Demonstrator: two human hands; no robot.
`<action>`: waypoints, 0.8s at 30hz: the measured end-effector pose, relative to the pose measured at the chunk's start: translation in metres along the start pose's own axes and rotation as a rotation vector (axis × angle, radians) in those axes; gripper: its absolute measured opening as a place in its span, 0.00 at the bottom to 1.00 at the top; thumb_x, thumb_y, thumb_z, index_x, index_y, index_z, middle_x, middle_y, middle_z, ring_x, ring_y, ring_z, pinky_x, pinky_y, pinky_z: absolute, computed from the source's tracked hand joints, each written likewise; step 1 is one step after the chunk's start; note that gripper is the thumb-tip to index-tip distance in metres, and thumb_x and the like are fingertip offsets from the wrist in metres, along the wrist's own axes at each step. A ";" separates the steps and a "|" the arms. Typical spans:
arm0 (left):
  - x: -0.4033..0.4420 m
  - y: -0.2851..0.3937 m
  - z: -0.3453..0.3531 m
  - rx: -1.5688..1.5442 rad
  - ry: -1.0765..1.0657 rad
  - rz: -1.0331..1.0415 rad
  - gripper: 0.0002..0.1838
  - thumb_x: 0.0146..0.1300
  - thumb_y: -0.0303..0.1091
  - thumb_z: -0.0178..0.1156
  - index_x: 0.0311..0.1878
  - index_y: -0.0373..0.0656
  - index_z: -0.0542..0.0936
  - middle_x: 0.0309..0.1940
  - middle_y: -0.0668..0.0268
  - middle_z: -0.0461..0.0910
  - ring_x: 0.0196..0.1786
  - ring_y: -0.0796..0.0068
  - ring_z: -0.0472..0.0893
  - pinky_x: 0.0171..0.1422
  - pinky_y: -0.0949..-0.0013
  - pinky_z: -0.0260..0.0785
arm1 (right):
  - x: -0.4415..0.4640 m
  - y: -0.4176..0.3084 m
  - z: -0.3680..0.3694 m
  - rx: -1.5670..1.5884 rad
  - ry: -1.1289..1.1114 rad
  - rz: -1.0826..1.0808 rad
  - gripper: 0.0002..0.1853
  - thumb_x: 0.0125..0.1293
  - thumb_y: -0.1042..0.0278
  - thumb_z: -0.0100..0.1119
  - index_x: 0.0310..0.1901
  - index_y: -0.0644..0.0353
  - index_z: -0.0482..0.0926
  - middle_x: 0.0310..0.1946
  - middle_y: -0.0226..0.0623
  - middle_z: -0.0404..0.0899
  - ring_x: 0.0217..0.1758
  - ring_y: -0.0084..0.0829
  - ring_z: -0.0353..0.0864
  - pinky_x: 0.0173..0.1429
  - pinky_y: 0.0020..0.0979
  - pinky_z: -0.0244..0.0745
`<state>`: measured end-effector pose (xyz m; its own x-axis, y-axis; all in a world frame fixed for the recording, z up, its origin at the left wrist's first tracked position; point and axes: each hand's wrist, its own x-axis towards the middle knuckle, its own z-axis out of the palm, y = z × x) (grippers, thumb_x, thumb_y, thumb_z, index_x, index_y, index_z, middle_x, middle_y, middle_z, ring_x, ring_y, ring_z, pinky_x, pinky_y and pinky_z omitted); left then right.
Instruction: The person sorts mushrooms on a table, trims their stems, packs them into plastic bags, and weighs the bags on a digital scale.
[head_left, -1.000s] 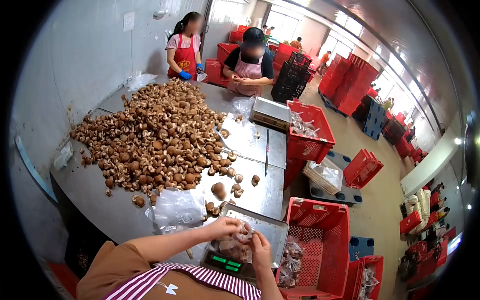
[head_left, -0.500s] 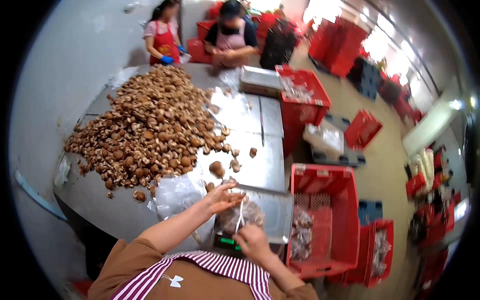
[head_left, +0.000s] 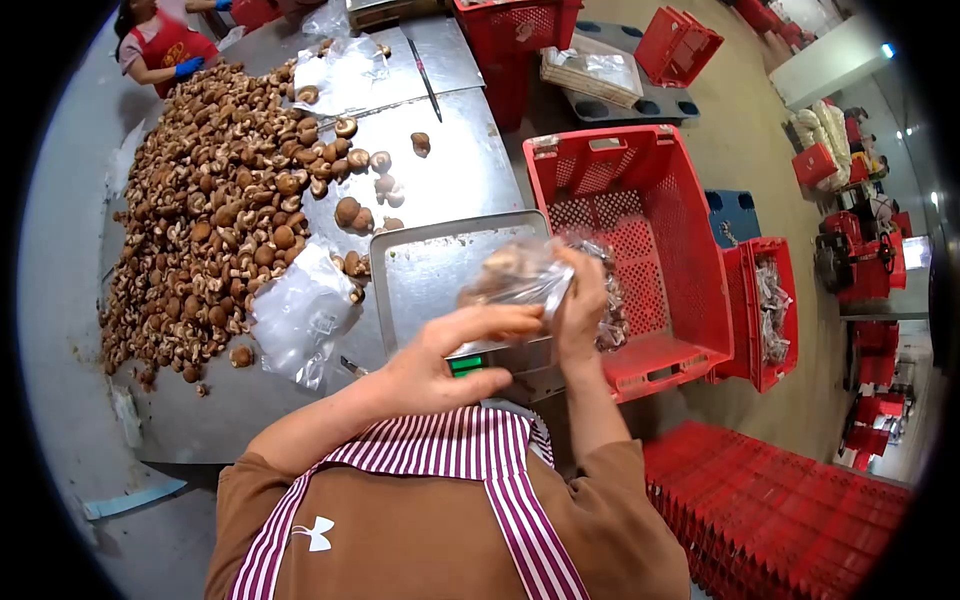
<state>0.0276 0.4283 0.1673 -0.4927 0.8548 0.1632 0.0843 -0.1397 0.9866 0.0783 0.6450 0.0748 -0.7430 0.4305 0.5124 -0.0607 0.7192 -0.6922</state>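
Observation:
A clear plastic bag of mushrooms (head_left: 505,277), blurred by motion, hangs above the metal tray (head_left: 412,265) of a weighing scale. My right hand (head_left: 582,305) is closed around the gathered end of the bag. Just below the bag is my left hand (head_left: 455,350), its fingers stretched out and its thumb apart; whether it touches the plastic I cannot tell. The scale's green display (head_left: 467,365) shows behind my left hand. Left of the tray lies a pile of clear empty bags (head_left: 305,312), next to a large heap of brown mushrooms (head_left: 215,215).
To the right stands a red crate (head_left: 655,265) with several filled bags (head_left: 612,300) in it. A smaller red crate (head_left: 765,310) with bags is beyond. Stacked red crates (head_left: 775,510) stand at lower right. A co-worker in a red apron (head_left: 172,45) is across the table.
The bag has risen off the scale tray and moved right towards the red crate, held in my right hand. My left hand has come off the bag's neck. The view has turned downward and right.

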 end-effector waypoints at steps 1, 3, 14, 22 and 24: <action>0.002 -0.001 -0.003 -0.029 0.067 -0.039 0.23 0.63 0.31 0.63 0.61 0.39 0.77 0.63 0.55 0.75 0.65 0.64 0.75 0.67 0.60 0.68 | 0.010 0.016 -0.005 0.022 0.001 0.096 0.13 0.64 0.79 0.49 0.46 0.61 0.81 0.38 0.44 0.78 0.43 0.44 0.78 0.48 0.38 0.73; -0.006 -0.009 -0.016 -0.025 0.086 -0.056 0.22 0.64 0.30 0.60 0.62 0.38 0.76 0.61 0.55 0.76 0.62 0.65 0.77 0.65 0.60 0.70 | 0.029 0.069 -0.012 -0.041 0.018 0.221 0.13 0.67 0.80 0.47 0.47 0.61 0.81 0.41 0.44 0.76 0.43 0.42 0.78 0.50 0.39 0.74; -0.092 -0.074 -0.074 -0.172 0.651 -0.498 0.15 0.67 0.26 0.55 0.55 0.35 0.78 0.47 0.61 0.82 0.50 0.74 0.82 0.58 0.68 0.75 | 0.082 0.310 0.049 -0.668 -0.390 0.310 0.20 0.63 0.72 0.46 0.54 0.62 0.80 0.47 0.57 0.80 0.50 0.57 0.77 0.57 0.50 0.70; -0.182 -0.145 -0.086 0.143 1.139 -0.670 0.10 0.65 0.29 0.59 0.47 0.37 0.82 0.31 0.69 0.81 0.34 0.83 0.77 0.40 0.75 0.71 | 0.037 0.399 0.091 -0.400 -0.815 0.403 0.15 0.63 0.72 0.53 0.51 0.63 0.81 0.49 0.51 0.82 0.53 0.48 0.80 0.59 0.39 0.72; -0.210 -0.156 -0.093 0.205 1.272 -0.674 0.08 0.65 0.31 0.61 0.42 0.37 0.81 0.28 0.71 0.79 0.30 0.85 0.74 0.35 0.76 0.69 | 0.039 0.372 0.085 -0.280 -0.615 0.439 0.15 0.65 0.71 0.53 0.50 0.65 0.81 0.49 0.48 0.82 0.53 0.44 0.81 0.59 0.37 0.72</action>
<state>0.0371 0.2239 -0.0209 -0.8983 -0.2993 -0.3218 -0.4027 0.2670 0.8755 -0.0304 0.8834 -0.2061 -0.8992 0.3867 -0.2048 0.4307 0.6993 -0.5706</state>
